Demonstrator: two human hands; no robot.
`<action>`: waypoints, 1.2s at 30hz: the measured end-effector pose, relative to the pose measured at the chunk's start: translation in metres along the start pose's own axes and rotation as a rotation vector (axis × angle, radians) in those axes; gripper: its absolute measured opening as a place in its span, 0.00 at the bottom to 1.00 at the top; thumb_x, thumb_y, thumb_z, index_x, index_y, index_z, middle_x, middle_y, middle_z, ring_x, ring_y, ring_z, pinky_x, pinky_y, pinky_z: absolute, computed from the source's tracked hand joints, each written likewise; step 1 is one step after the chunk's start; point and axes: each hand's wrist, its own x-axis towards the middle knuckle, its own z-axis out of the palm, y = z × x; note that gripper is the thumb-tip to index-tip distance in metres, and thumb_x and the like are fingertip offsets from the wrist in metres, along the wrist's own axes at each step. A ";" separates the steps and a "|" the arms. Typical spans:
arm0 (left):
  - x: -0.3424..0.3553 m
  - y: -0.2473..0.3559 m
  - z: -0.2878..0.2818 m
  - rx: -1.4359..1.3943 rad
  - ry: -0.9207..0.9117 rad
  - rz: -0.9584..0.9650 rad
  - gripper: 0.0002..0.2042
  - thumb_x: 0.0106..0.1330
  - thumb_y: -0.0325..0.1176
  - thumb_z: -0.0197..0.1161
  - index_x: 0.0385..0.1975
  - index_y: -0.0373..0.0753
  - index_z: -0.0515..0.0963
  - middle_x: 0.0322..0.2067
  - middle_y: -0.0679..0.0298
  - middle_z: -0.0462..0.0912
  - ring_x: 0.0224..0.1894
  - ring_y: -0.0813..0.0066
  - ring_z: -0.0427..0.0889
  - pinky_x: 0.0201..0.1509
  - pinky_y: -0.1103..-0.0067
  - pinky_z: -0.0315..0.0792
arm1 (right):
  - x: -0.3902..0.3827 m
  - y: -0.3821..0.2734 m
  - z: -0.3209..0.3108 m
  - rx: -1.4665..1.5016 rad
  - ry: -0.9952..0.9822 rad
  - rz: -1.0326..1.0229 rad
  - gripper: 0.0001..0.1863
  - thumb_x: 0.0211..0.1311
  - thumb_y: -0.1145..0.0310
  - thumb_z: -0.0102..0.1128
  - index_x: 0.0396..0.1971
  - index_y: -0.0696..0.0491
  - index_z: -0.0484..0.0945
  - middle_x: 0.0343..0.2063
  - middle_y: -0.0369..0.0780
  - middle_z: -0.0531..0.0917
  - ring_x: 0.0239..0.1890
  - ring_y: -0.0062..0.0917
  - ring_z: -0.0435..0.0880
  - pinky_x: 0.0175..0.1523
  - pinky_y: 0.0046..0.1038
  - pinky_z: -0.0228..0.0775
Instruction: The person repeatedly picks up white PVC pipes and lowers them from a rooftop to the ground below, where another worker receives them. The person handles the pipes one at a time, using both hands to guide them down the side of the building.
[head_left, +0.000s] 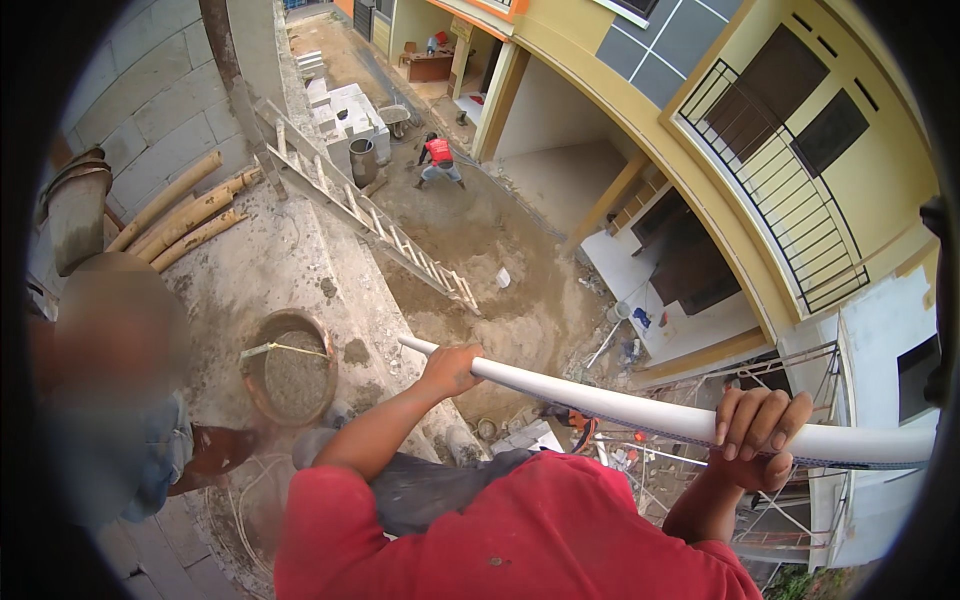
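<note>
White pipe point(600, 400) is extending in the air before the person's chest; left hand point(452, 370) and right hand point(757, 430) are both clamping it, each grip closing round the tube. Mortar tub point(256, 385) is standing left, a blurred-headed co-worker point(130, 400) sitting or crouching nearby. Ladder point(340, 207) is leaning past the ledge point(350, 320), bamboo poles point(190, 217) lying behind. Below, a red-topped worker point(438, 152) is bending over bare ground point(540, 270); a yellow building point(560, 50) is facing across. Pipe's right end is vanishing into the dark rim; scaffolding point(840, 385) is partly hiding behind pipe and arm.
</note>
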 end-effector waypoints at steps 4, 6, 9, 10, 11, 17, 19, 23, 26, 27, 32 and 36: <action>0.008 0.003 0.000 0.014 -0.007 0.026 0.15 0.51 0.42 0.72 0.32 0.44 0.76 0.31 0.59 0.82 0.39 0.54 0.81 0.43 0.62 0.72 | -0.008 0.002 -0.001 -0.035 0.040 -0.011 0.14 0.59 0.66 0.65 0.28 0.49 0.65 0.17 0.33 0.73 0.19 0.24 0.77 0.34 0.30 0.74; 0.009 0.006 -0.001 0.021 0.043 0.103 0.15 0.50 0.42 0.73 0.31 0.44 0.76 0.31 0.59 0.81 0.40 0.54 0.80 0.45 0.62 0.70 | -0.013 0.007 -0.004 0.024 0.038 0.018 0.12 0.57 0.68 0.64 0.28 0.49 0.66 0.17 0.35 0.73 0.20 0.25 0.77 0.35 0.32 0.74; 0.012 0.007 -0.001 0.122 0.027 0.176 0.15 0.51 0.44 0.71 0.32 0.47 0.76 0.34 0.63 0.82 0.46 0.60 0.79 0.51 0.64 0.66 | -0.011 0.009 -0.009 0.064 0.018 0.013 0.09 0.53 0.71 0.62 0.28 0.51 0.68 0.18 0.37 0.73 0.21 0.28 0.78 0.37 0.35 0.74; 0.014 0.006 -0.002 0.147 -0.019 0.120 0.15 0.51 0.45 0.72 0.32 0.48 0.76 0.34 0.63 0.82 0.46 0.61 0.79 0.51 0.64 0.65 | -0.009 0.008 -0.009 0.073 -0.007 0.016 0.09 0.52 0.71 0.62 0.28 0.51 0.69 0.18 0.37 0.74 0.22 0.29 0.78 0.37 0.36 0.73; 0.014 0.004 -0.003 0.181 -0.041 0.077 0.15 0.50 0.45 0.72 0.32 0.48 0.76 0.34 0.64 0.82 0.45 0.61 0.79 0.50 0.65 0.65 | -0.005 0.007 -0.008 0.098 -0.016 0.012 0.09 0.52 0.72 0.62 0.28 0.51 0.69 0.19 0.37 0.74 0.22 0.29 0.78 0.38 0.36 0.73; 0.018 -0.011 -0.012 0.139 0.067 0.083 0.14 0.48 0.42 0.73 0.29 0.48 0.77 0.32 0.65 0.82 0.41 0.60 0.80 0.48 0.64 0.66 | 0.012 0.002 -0.005 0.114 -0.104 -0.027 0.08 0.51 0.72 0.61 0.29 0.51 0.70 0.19 0.37 0.74 0.23 0.30 0.79 0.39 0.37 0.73; 0.021 -0.014 -0.014 0.147 0.127 0.096 0.12 0.48 0.41 0.73 0.27 0.47 0.76 0.30 0.65 0.82 0.40 0.60 0.80 0.47 0.64 0.66 | 0.012 -0.004 -0.007 0.123 -0.095 -0.058 0.08 0.51 0.72 0.61 0.29 0.51 0.70 0.19 0.38 0.75 0.23 0.31 0.80 0.39 0.37 0.73; 0.025 -0.019 -0.021 0.147 0.191 0.052 0.11 0.48 0.39 0.72 0.24 0.47 0.76 0.29 0.65 0.81 0.39 0.59 0.80 0.44 0.64 0.68 | 0.011 -0.023 -0.012 0.095 -0.084 -0.125 0.11 0.54 0.68 0.65 0.28 0.50 0.69 0.19 0.37 0.77 0.21 0.28 0.80 0.38 0.35 0.74; 0.031 -0.021 -0.027 0.140 0.260 0.078 0.10 0.48 0.36 0.71 0.24 0.47 0.75 0.29 0.65 0.80 0.38 0.59 0.79 0.43 0.64 0.68 | 0.015 -0.031 -0.012 0.101 -0.164 -0.143 0.13 0.55 0.67 0.69 0.27 0.50 0.69 0.20 0.36 0.79 0.21 0.27 0.82 0.36 0.35 0.75; 0.033 -0.021 -0.027 0.131 0.285 0.091 0.10 0.48 0.36 0.71 0.24 0.47 0.75 0.29 0.65 0.80 0.38 0.59 0.79 0.43 0.63 0.68 | 0.016 -0.030 -0.010 0.088 -0.194 -0.115 0.13 0.55 0.67 0.69 0.27 0.50 0.70 0.19 0.36 0.79 0.21 0.27 0.81 0.36 0.35 0.75; 0.046 -0.012 -0.024 0.081 0.343 0.177 0.07 0.49 0.34 0.68 0.24 0.49 0.76 0.27 0.68 0.80 0.37 0.62 0.79 0.41 0.64 0.66 | 0.013 -0.010 0.011 -0.028 -0.253 0.070 0.14 0.54 0.67 0.71 0.21 0.51 0.72 0.18 0.38 0.78 0.20 0.30 0.78 0.35 0.37 0.72; 0.048 -0.003 -0.022 0.084 0.355 0.232 0.04 0.50 0.32 0.66 0.23 0.50 0.76 0.27 0.69 0.81 0.38 0.64 0.80 0.43 0.66 0.64 | 0.004 0.017 0.029 -0.137 -0.402 0.202 0.14 0.58 0.64 0.69 0.21 0.50 0.71 0.19 0.38 0.78 0.25 0.32 0.80 0.47 0.43 0.72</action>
